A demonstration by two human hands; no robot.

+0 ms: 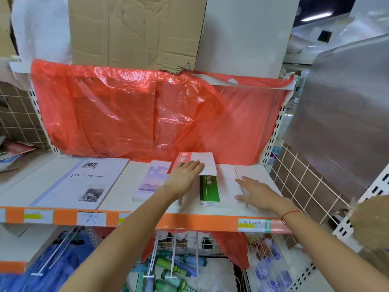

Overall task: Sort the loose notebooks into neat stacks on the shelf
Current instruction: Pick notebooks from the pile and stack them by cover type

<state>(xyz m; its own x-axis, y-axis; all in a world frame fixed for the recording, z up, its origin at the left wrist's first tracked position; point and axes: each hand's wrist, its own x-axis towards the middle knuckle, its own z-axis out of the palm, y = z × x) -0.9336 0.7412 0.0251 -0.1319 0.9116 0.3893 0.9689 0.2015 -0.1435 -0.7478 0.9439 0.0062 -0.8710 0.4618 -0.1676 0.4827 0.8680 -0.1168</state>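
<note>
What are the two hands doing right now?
Left hand: open, fingers flat on the red-and-white notebook.
Right hand: open, fingers resting flat on the white notebook.

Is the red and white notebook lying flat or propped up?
Propped up: the red and white notebook tilts over the green notebook stack, left hand on it.

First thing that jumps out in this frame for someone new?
The big red plastic sheet draped over the back of the shelf. Below it, the left hand rests flat on a red-and-white notebook over a green stack, while the right hand presses white notebooks beside it.
</note>
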